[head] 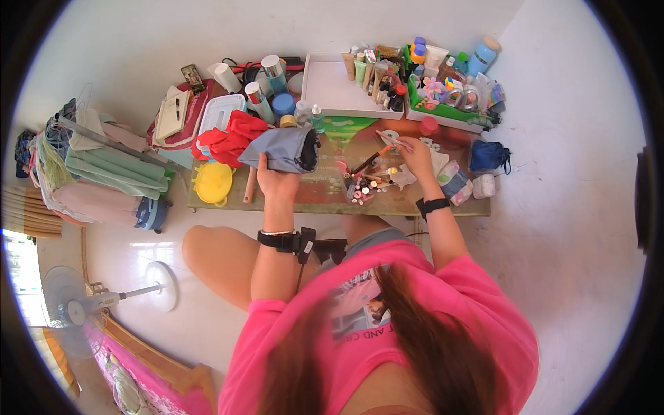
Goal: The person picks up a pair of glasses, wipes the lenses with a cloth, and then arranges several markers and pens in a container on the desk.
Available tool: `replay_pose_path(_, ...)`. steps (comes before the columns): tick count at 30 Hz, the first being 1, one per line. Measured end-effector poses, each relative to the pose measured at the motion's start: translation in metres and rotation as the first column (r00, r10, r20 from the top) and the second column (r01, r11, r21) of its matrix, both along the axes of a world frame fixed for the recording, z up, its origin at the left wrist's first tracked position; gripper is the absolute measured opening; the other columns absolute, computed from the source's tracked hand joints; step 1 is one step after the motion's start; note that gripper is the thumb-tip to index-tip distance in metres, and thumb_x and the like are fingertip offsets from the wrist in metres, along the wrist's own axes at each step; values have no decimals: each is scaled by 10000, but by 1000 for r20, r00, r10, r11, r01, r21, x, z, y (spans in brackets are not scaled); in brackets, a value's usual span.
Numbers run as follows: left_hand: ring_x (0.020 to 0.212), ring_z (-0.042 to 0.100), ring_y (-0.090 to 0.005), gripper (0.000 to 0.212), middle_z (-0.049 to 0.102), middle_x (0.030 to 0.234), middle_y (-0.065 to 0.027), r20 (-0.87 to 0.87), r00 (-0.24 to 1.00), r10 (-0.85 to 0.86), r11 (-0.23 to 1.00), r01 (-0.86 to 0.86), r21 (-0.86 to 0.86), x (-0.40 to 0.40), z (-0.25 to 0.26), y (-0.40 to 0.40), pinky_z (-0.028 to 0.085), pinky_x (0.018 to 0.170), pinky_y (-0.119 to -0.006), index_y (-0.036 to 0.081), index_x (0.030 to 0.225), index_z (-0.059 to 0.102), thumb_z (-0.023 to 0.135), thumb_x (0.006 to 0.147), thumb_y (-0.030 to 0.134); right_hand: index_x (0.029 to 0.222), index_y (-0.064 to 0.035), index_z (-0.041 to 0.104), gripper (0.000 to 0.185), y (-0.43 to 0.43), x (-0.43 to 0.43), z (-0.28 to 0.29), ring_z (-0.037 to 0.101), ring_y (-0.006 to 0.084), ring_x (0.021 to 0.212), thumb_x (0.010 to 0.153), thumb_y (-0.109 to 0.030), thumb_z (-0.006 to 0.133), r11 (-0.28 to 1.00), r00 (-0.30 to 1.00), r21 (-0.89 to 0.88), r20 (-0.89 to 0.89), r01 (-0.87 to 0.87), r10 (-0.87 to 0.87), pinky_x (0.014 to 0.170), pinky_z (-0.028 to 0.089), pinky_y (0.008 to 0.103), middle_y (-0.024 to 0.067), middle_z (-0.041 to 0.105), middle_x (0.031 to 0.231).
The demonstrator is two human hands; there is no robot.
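Note:
My left hand (276, 179) is closed around the lower side of a grey cloth pouch (280, 151), whose gathered dark mouth faces right. Between the fingers of my right hand (416, 156) is a slim pale pink cosmetic tool (393, 139); its exact kind is unclear. Just left of that hand, a dark stick with an orange end (372, 159) lies over the table. A heap of small cosmetic tubes and sticks (363, 191) sits near the front edge between my hands. Crumpled white tissue (404, 176) lies under my right wrist.
The glass-topped table (332, 205) holds a red cloth (233, 134), a yellow plastic lid (213, 182), a white box tray (324, 98) of cosmetics and a green-and-white box (441, 115) of bottles. A blue drawstring pouch (488, 155) lies right. A standing fan (78, 312) is at left.

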State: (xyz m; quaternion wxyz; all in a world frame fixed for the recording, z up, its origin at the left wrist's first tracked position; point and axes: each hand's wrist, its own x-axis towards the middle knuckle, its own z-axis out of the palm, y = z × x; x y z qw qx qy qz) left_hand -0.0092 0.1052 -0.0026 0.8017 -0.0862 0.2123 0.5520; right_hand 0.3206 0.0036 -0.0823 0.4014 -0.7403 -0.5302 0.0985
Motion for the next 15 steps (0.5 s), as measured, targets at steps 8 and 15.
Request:
replay_pose_path(8, 1282, 437, -316, 490, 482, 1371, -119, -41, 999, -10, 993, 15, 117, 5, 9, -6, 292, 1110, -477, 56, 1350, 422, 374, 992, 388, 976, -71, 700, 209, 27, -21, 54, 633, 298, 780, 774, -79, 648, 957, 920, 275, 392, -91, -25, 706, 504, 359, 130, 651, 901)
replay_pose_path(15, 1228, 482, -284, 473, 520, 1323, -90, -17, 987, -160, 873, 149, 465, 28, 18, -23, 328, 1082, -443, 73, 1325, 449, 376, 994, 404, 942, -14, 675, 168, -14, -139, 175, 639, 265, 832, 776, -17, 646, 768, 817, 330, 17, -549, 576, 716, 511, 326, 88, 658, 941)
